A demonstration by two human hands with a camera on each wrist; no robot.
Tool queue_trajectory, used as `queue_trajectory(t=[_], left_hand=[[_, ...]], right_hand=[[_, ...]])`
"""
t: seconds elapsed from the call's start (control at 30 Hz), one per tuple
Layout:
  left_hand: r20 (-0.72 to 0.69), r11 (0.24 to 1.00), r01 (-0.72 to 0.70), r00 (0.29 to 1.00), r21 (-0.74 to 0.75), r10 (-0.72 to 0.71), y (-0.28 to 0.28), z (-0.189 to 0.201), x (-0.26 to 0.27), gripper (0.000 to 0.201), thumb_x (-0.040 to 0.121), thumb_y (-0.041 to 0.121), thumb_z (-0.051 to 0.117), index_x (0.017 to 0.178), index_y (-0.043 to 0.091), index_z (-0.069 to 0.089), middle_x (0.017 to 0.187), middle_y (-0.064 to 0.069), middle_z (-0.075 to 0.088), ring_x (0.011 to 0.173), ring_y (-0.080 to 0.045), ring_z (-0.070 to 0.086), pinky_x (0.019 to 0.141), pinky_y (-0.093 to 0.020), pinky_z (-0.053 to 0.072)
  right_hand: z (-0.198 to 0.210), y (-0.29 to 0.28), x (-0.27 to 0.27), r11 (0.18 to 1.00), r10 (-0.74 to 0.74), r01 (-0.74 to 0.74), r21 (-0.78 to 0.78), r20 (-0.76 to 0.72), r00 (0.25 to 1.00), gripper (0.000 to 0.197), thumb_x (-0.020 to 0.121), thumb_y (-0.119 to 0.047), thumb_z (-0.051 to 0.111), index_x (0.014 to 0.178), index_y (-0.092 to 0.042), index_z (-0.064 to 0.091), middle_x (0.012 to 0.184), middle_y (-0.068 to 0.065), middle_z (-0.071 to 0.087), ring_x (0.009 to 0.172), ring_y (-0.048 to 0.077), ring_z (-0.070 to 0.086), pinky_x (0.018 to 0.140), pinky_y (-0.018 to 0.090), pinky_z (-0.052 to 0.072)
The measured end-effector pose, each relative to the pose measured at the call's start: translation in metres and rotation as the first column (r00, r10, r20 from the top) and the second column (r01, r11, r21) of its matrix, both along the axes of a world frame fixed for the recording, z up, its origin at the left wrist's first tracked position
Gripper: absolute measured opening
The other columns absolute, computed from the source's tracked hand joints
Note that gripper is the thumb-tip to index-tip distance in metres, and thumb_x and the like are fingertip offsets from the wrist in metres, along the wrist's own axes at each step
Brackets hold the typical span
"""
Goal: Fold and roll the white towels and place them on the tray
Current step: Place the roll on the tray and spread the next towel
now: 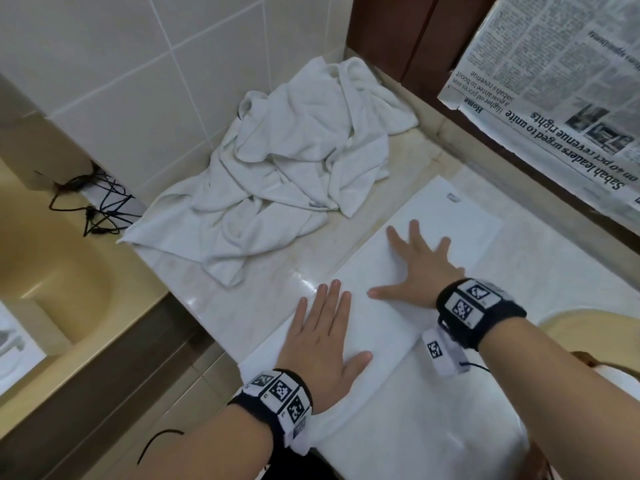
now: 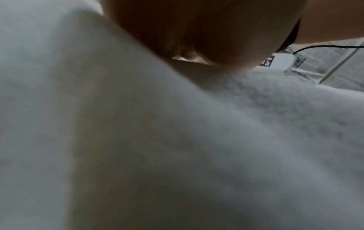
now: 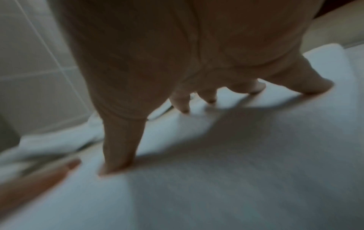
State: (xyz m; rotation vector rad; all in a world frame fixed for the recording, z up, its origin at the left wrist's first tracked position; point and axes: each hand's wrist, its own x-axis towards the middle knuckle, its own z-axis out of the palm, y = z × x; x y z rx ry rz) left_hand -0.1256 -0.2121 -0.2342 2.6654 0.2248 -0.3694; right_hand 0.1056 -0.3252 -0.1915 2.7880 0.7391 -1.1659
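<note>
I pressed both hands, left (image 1: pixel 322 344) and right (image 1: pixel 417 268), fingers spread flat, on the folded white terry towel (image 1: pixel 446 220) on the marble desk (image 1: pixel 263 299).

We are seeing the right wrist view blurred; the flat towel (image 1: pixel 426 237) is running past the bottom edge.

At two o'clock we read, upside down on the newspaper (image 1: pixel 540 98), "Sabah leaders urged to unite", "revenue rights", "Home", perhaps "on 40 pct", smaller print too blurred for us
</note>
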Motion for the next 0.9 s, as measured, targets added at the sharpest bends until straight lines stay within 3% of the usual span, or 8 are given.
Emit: queue_trajectory(t=[0.17,0.27,0.37,0.57,0.63,0.73,0.9], left_hand=[[-0.031,0.991,0.117,0.993,0.059,-0.116,0.009,0.0,-0.004,0.101,0.096,0.079,0.023,0.161,0.011,-0.015,0.166,-0.006,-0.031,0.153,-0.021,-0.029,0.124,-0.048,-0.006],[-0.067,0.992,0.098,0.993,0.085,-0.092,0.01,0.007,0.004,0.11,0.089,0.088,0.022,0.158,0.016,-0.025,0.161,-0.003,-0.041,0.148,-0.019,-0.039,0.123,-0.05,-0.014],[-0.082,0.993,0.088,0.993,0.073,-0.082,0.01,0.008,0.013,0.112,0.087,0.09,0.022,0.156,0.019,-0.03,0.158,-0.002,-0.047,0.145,-0.018,-0.043,0.124,-0.05,-0.014],[-0.055,0.993,0.1,0.994,0.07,-0.096,0.013,0.004,0.017,0.115,0.084,0.093,0.024,0.159,0.019,-0.023,0.16,-0.002,-0.043,0.147,-0.018,-0.04,0.124,-0.048,-0.012],[-0.04,0.993,0.094,0.995,0.075,-0.091,0.014,0.003,0.018,0.116,0.083,0.093,0.024,0.16,0.019,-0.019,0.162,-0.003,-0.04,0.149,-0.019,-0.038,0.125,-0.048,-0.011],[-0.028,0.994,0.087,0.996,0.061,-0.086,0.014,0.002,0.016,0.116,0.084,0.092,0.027,0.162,0.016,-0.014,0.164,-0.006,-0.036,0.151,-0.02,-0.034,0.126,-0.047,-0.008],[-0.046,0.999,0.022,0.999,0.046,-0.02,0.017,0.005,0.008,0.113,0.087,0.09,0.023,0.16,0.016,-0.021,0.16,-0.007,-0.042,0.149,-0.02,-0.038,0.127,-0.041,-0.01]], right_hand=[[0.0,-0.001,0.05,0.999,0.021,-0.019,-0.049,0.048,0.999,0.131,0.055,-0.094,0.067,0.15,-0.059,-0.017,0.163,-0.023,-0.028,0.151,0.049,-0.019,0.107,0.085,0.016],[0.006,-0.002,0.092,0.998,0.024,-0.019,-0.061,0.075,0.997,0.133,0.055,-0.092,0.069,0.154,-0.056,-0.013,0.167,-0.017,-0.023,0.15,0.054,-0.015,0.114,0.077,0.017],[0.011,-0.003,0.109,0.998,-0.002,0.007,-0.061,0.086,0.996,0.13,0.061,-0.085,0.073,0.156,-0.055,-0.01,0.168,-0.015,-0.02,0.151,0.052,-0.016,0.118,0.07,0.015],[0.023,0.003,0.074,0.995,-0.082,0.076,0.066,0.084,0.993,0.118,0.076,-0.069,0.075,0.156,-0.055,-0.012,0.168,-0.012,-0.021,0.153,0.048,-0.014,0.117,0.071,0.021],[0.02,0.003,0.044,0.996,-0.025,0.022,0.082,0.034,0.999,0.116,0.075,-0.076,0.07,0.153,-0.059,-0.015,0.167,-0.014,-0.024,0.152,0.049,-0.015,0.117,0.072,0.019],[0.004,-0.006,0.015,0.997,0.073,-0.073,-0.029,0.016,0.997,0.12,0.066,-0.087,0.066,0.15,-0.062,-0.017,0.163,-0.019,-0.029,0.152,0.048,-0.016,0.115,0.074,0.019],[0.002,-0.015,0.063,0.998,0.039,-0.036,-0.056,0.041,0.998,0.122,0.062,-0.088,0.069,0.148,-0.066,-0.015,0.163,-0.02,-0.029,0.152,0.049,-0.017,0.114,0.077,0.018]])
